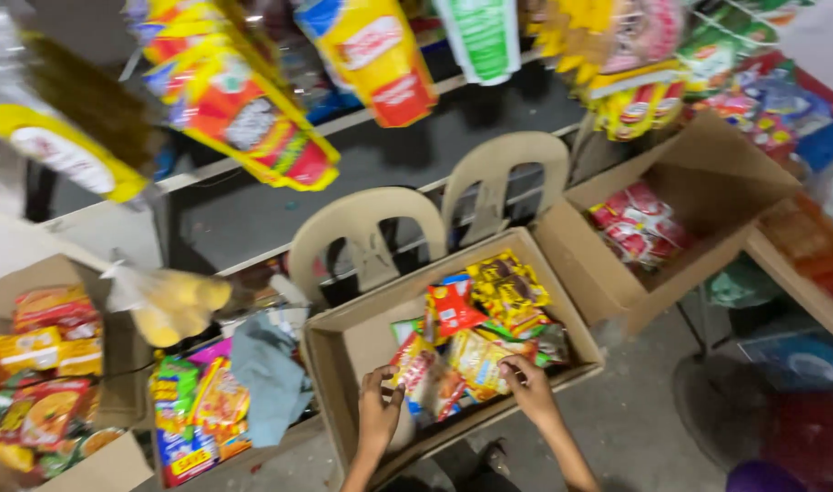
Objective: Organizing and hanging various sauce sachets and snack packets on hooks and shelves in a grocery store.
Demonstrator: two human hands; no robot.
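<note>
my left hand [377, 412] was low in the near corner of the box [343, 342], fingers half curled and spread against the edge of a snack packet [416, 375]; whether it really pinched the packet or only rested on it i could not tell. my right hand [528, 387] sat a little further along the near wall, fingers closed down on a yellow packet [478, 357] at the front of the heap, thumb hidden under it. the two hands were apart, with the red and yellow packet lying between them, so that packet was about as close to one hand as to the other, maybe a touch nearer my left.

the box ran long from lower left to upper right, tilted away from me, and the packets filled its right half, piled from my hands up toward the far wall. the red packet [453, 308] and the dark yellow ones [507, 287] lay just beyond my right hand, so that hand was the nearer one to the bulk of the pile. the left part of the box floor was bare cardboard.

behind the box stood two beige chairs [366, 237], and to the right another carton [708, 182] with red packets. further off, more packets hung overhead [243, 114].
</note>
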